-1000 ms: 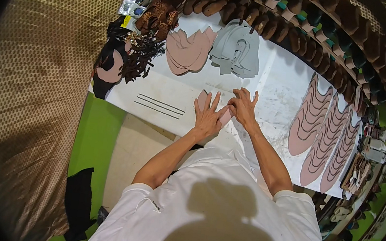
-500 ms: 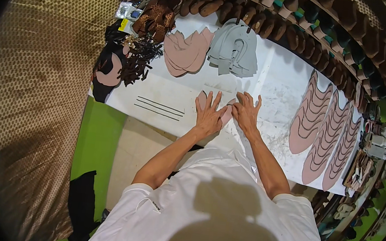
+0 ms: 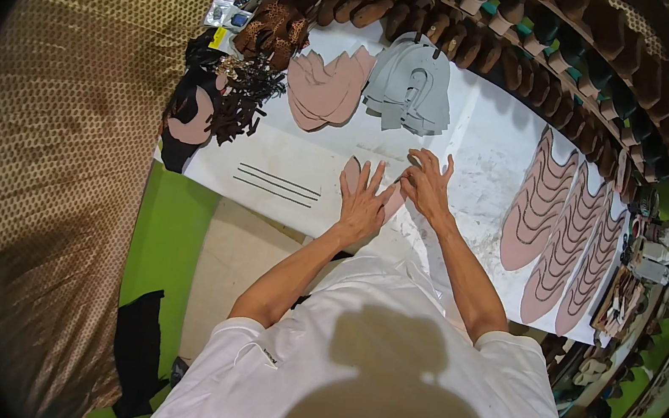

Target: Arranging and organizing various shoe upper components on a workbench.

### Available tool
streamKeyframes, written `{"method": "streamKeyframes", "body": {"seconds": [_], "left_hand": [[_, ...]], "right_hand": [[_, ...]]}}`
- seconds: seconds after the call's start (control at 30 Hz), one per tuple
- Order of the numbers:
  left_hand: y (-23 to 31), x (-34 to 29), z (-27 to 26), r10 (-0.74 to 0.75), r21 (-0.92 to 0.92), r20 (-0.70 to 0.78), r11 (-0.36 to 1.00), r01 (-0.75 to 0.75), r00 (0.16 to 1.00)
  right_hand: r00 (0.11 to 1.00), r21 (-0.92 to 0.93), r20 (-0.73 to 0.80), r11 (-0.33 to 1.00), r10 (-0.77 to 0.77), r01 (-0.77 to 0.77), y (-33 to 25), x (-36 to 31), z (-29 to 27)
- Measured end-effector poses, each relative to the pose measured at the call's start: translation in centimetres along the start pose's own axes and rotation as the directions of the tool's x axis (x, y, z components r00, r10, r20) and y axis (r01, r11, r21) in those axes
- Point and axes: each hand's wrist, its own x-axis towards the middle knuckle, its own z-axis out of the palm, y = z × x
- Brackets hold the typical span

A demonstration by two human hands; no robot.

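Observation:
A pink shoe upper piece (image 3: 394, 205) lies on the white table in front of me, with a dark line along part of its edge. My left hand (image 3: 362, 209) rests flat across it, fingers spread, pressing it down and covering its middle. At the piece's right tip, my right hand (image 3: 427, 186) has thumb and forefinger pinched on what looks like a thin dark strip; the other fingers are raised. Left of my hands, three thin dark strips (image 3: 276, 185) lie in parallel lines on the table.
Beyond my hands sit a stack of pink pieces (image 3: 325, 92) and a pile of grey pieces (image 3: 410, 83). Dark-edged pink uppers overlap in rows (image 3: 536, 207) at right. Dark straps (image 3: 243, 98) heap at far left. Shoe racks (image 3: 532, 79) line the back.
My right hand has shifted slightly up and left along the edge of the pink piece, its fingers more curled. My left hand stays pressed on the piece. The view has tilted a little.

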Motion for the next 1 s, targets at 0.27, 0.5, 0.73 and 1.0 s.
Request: {"method": "streamKeyframes", "body": {"seconds": [0.27, 0.5, 0.73, 1.0], "left_hand": [[1.0, 0.3, -0.7, 0.012, 0.016, 0.032, 1.000, -0.013, 0.999], [1.7, 0.4, -1.0, -0.002, 0.017, 0.096, 1.000, 0.001, 0.995], [2.2, 0.7, -1.6, -0.057, -0.035, 0.116, 0.997, 0.062, 0.992], [1.9, 0.7, -2.1, -0.052, -0.084, 0.077, 0.995, 0.058, 0.996]], "right_hand": [[0.965, 0.131, 0.264, 0.991, 0.002, -0.038, -0.6, -0.9, -1.1], [0.999, 0.053, 0.038, 0.999, 0.009, -0.011, -0.2, -0.2, -0.6], [0.998, 0.013, 0.054, 0.999, 0.045, -0.046, 0.3, -0.1, -0.1], [0.998, 0.052, 0.018, 0.997, 0.058, -0.059, 0.3, -0.1, 0.1]]}}
